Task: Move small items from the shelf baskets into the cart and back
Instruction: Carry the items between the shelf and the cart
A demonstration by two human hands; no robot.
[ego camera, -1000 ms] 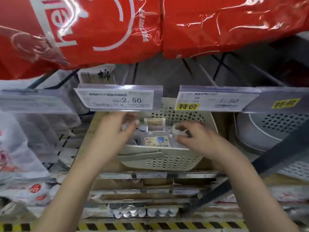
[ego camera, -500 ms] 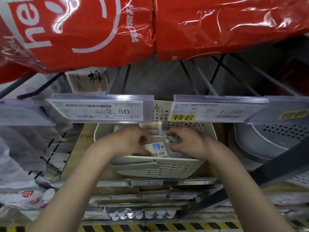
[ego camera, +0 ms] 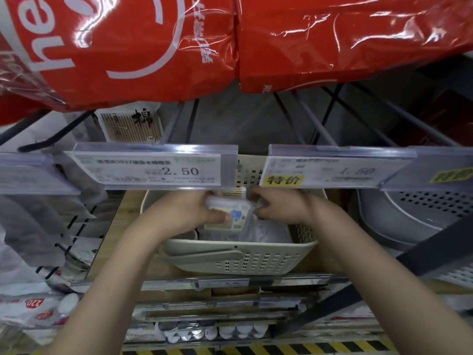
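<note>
bright overhead glare on red plastic bags [ego camera: 332, 34], shadowed shelf recess, soft blurred bowed edges

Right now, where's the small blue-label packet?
Head view, centre: the blue-label packet is between both hands, left hand and right hand, over the cream basket.

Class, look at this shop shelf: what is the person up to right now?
Both hands are inside the cream basket on the shelf. The left hand grips a small clear packet with a blue-marked label, lifted above the other packets. The right hand is closed beside it; whether it holds anything is unclear.
</note>
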